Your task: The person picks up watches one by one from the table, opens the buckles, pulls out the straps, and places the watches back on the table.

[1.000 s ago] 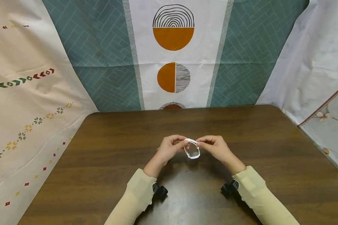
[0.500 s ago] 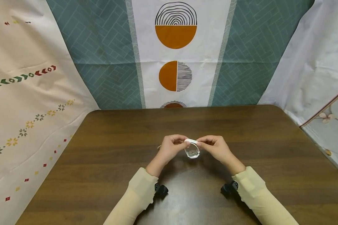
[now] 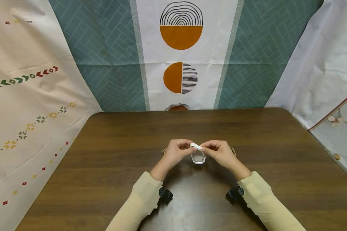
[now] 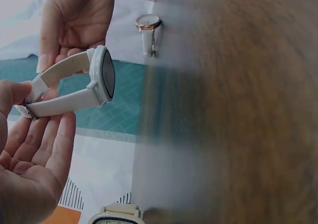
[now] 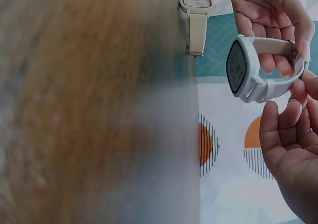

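A dark brown wooden table (image 3: 110,160) with round corners is seen in the middle. Behind it, a cloth (image 3: 179,54) with teal brick lines and orange half circles is hung up. A cream sheet (image 3: 29,106) with small flowers is draped on the left, and a pale sheet (image 3: 324,67) on the right.

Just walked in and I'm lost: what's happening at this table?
A person holds a white wristwatch over the dark wooden table, with the left hand and the right hand both pinching its strap ends at the clasp. Its dark round face shows in the wrist views. Two more watches lie on the table: a rose-gold one and a rectangular white one.
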